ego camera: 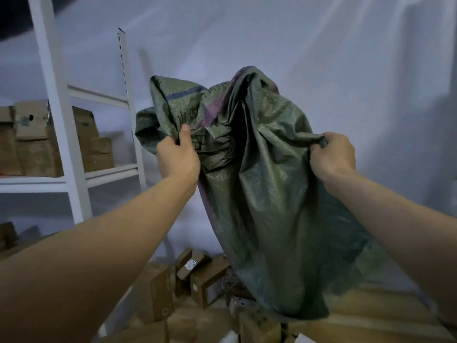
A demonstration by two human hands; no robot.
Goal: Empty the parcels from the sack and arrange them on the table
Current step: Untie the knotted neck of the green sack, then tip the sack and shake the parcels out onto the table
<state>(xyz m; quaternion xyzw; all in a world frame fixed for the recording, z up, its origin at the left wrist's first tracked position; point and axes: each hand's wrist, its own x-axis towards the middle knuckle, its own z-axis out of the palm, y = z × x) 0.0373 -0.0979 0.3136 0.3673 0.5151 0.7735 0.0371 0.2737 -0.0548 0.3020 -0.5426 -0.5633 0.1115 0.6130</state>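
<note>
A green woven sack (pixel 262 194) hangs upside down in front of me, its bottom bunched at the top and its mouth pointing down. My left hand (pixel 176 157) grips the sack's upper left fabric. My right hand (pixel 331 154) grips its upper right edge. Under the sack's mouth, several brown cardboard parcels (pixel 197 280) lie tumbled on the wooden table (pixel 371 315). The sack hangs limp, and I cannot tell whether anything is inside it.
A white metal shelf rack (pixel 64 134) stands at the left, with brown cardboard boxes (pixel 37 142) stacked on its shelf. A white sheet (pixel 321 58) covers the wall behind. More boxes sit low at the far left.
</note>
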